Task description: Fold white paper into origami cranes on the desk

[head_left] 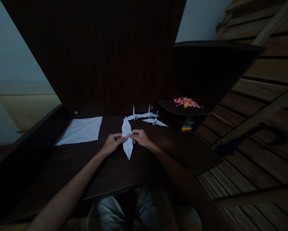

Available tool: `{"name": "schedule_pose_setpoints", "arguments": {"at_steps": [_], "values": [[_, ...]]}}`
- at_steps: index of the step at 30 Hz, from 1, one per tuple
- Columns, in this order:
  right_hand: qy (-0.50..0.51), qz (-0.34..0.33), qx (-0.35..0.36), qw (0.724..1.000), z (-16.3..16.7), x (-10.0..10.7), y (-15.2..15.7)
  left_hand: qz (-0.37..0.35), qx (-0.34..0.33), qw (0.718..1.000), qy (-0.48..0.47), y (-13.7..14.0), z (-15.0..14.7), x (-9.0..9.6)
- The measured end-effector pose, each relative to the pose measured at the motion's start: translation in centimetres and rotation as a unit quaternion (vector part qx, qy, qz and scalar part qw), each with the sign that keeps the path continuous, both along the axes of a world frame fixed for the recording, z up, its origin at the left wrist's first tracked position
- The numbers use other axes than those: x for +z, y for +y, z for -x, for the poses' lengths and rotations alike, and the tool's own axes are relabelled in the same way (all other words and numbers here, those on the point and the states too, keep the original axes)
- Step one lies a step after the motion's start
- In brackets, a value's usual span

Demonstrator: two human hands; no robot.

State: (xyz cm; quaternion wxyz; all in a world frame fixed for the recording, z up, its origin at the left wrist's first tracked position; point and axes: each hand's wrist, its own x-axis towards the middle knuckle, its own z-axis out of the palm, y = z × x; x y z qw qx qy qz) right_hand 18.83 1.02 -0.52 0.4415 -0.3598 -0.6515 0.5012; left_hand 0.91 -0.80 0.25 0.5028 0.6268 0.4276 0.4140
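A folded white paper (127,149), long and pointed at both ends with a crease down its middle, is held just above the dark desk. My left hand (113,142) pinches its left edge, thumb on top. From the other side my right hand (140,138) grips the right edge, its thumb also on the front face. The fingers behind the paper are partly hidden. Just beyond it stand three white origami cranes: one at the left (135,116), one behind (149,115) and one nearer on the right (155,121).
A creased white paper sheet (82,131) lies on the desk (105,173) at the left. Small pink, red and yellow pieces (186,102) are heaped on a corner shelf (182,110) at the right. Below it is a small box with a yellow end (187,125). A dark panel (105,57) rises behind.
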Motion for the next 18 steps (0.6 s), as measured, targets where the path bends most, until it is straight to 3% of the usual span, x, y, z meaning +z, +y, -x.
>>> {"name": "schedule_pose_setpoints", "arguments": {"at_steps": [13, 18], "values": [[-0.002, 0.001, 0.010, 1.000, -0.01, -0.32, 0.11, -0.014, 0.001, 1.000, 0.003, 0.02, 0.03, -0.14], [0.046, 0.013, -0.003, 0.999, 0.17, -0.48, 0.11, -0.010, 0.020, 1.000, -0.010, 0.13, -0.03, -0.04]]}}
